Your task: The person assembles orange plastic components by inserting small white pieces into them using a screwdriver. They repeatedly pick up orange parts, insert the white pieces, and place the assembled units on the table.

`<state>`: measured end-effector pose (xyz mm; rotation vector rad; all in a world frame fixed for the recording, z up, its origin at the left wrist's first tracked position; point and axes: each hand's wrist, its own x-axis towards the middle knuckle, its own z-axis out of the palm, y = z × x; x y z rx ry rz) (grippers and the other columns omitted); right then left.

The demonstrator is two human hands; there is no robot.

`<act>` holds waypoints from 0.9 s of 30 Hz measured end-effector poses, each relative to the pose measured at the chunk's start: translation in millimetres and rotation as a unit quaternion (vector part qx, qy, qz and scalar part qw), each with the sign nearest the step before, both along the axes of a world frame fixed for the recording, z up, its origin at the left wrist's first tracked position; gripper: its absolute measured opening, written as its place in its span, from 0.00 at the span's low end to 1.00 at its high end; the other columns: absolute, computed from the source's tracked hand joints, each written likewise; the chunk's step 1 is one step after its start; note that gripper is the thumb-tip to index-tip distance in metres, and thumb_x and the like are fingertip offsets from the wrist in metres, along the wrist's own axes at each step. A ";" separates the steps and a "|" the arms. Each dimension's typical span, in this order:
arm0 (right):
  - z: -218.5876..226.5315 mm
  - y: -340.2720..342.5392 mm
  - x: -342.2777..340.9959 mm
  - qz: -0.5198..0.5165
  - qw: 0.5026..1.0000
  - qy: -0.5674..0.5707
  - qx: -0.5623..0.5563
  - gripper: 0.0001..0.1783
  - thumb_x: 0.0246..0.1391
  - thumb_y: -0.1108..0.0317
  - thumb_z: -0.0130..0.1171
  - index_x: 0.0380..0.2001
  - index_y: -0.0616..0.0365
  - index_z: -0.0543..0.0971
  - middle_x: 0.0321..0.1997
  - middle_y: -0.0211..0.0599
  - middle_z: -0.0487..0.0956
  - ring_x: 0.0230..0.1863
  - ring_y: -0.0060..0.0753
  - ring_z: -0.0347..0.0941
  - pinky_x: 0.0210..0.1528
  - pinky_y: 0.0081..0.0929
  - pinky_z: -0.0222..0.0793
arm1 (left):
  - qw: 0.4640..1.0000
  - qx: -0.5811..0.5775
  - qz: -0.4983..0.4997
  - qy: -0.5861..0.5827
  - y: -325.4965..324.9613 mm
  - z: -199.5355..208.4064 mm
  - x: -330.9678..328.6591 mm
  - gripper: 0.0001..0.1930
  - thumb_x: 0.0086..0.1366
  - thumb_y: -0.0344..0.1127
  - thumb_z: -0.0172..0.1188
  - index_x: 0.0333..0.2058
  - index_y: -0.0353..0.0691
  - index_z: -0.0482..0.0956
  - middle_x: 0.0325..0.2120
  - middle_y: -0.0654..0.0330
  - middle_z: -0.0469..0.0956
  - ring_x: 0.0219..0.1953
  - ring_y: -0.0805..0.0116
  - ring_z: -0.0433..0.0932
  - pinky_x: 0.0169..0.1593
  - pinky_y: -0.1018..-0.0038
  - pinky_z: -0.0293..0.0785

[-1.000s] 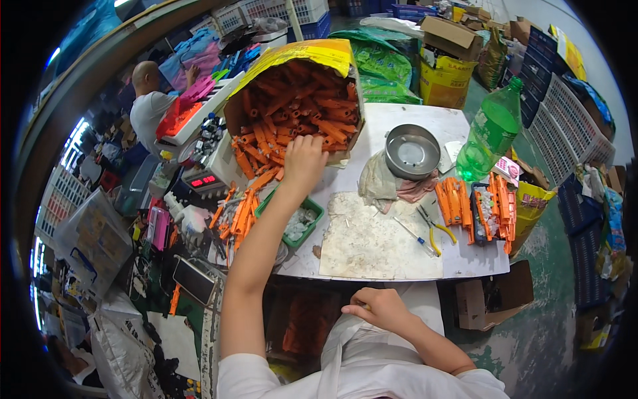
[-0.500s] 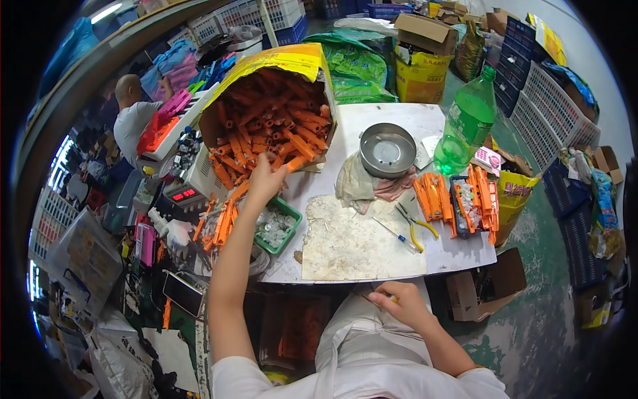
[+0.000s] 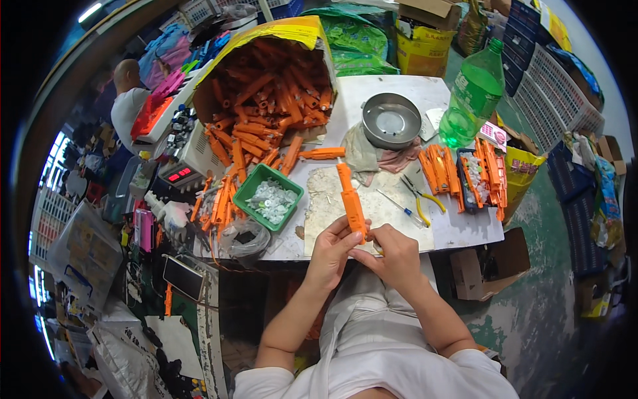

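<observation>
Over the table's front edge, my left hand (image 3: 330, 256) pinches a long orange plastic part (image 3: 350, 199), which stands upright with a narrow pale tip at its top. My right hand (image 3: 397, 258) is closed close beside the part's lower end. A bit of yellow shows between its fingers, apparently from a small yellow-handled tool that is mostly hidden. Behind the held part lies a worn, pale work sheet (image 3: 325, 199). To its left, a green tray (image 3: 290, 211) holds small translucent pieces. A heap of similar orange parts (image 3: 266, 106) spills from a yellow sack (image 3: 286, 28).
A metal bowl (image 3: 392, 121) rests on rags, with a green bottle (image 3: 473, 93) to its right. Yellow-handled pliers (image 3: 420, 199) and a screwdriver (image 3: 397, 205) lie by stacked orange parts (image 3: 438, 169). Below the table's right side is an open carton (image 3: 492, 266). Another person (image 3: 127, 100) is at far left.
My left hand has come back from the orange heap, bringing one orange part to the front of the table. My right hand has risen from my lap to meet it.
</observation>
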<state>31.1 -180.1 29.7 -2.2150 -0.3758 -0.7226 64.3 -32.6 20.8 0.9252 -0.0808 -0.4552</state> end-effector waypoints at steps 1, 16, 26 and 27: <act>-0.8 -1.9 -0.9 -0.013 1.000 -0.004 -0.017 0.18 0.40 0.59 0.71 0.26 0.59 0.75 0.22 0.34 0.74 0.20 0.33 0.72 0.22 0.27 0.66 | 0.999 -0.005 0.034 -0.006 -7.7 -0.1 -1.8 0.22 0.59 0.26 0.60 0.53 0.30 0.67 0.45 0.49 0.76 0.49 0.65 0.75 0.55 0.71 0.70; -21.0 -12.3 2.7 -0.061 0.992 0.008 -0.111 0.14 0.42 0.61 0.66 0.24 0.56 0.73 0.22 0.32 0.71 0.22 0.30 0.72 0.23 0.26 0.68 | 0.982 0.104 0.129 -0.086 -32.3 -14.2 -4.1 0.18 0.60 0.31 0.63 0.45 0.30 0.70 0.38 0.58 0.75 0.41 0.75 0.73 0.47 0.78 0.70; -27.8 -20.9 6.7 -0.083 0.995 0.017 -0.060 0.13 0.42 0.62 0.66 0.24 0.57 0.73 0.21 0.33 0.72 0.19 0.34 0.72 0.20 0.28 0.67 | 0.980 0.112 0.130 -0.100 -52.5 -23.8 6.4 0.17 0.60 0.32 0.63 0.43 0.29 0.71 0.37 0.58 0.75 0.42 0.74 0.72 0.48 0.77 0.69; -28.8 -21.7 6.9 -0.084 0.994 0.017 -0.064 0.13 0.42 0.63 0.66 0.24 0.57 0.73 0.21 0.33 0.72 0.19 0.34 0.72 0.20 0.28 0.68 | 0.980 0.111 0.131 -0.100 -53.7 -24.7 7.1 0.17 0.60 0.32 0.63 0.43 0.29 0.71 0.36 0.58 0.75 0.42 0.74 0.72 0.48 0.77 0.69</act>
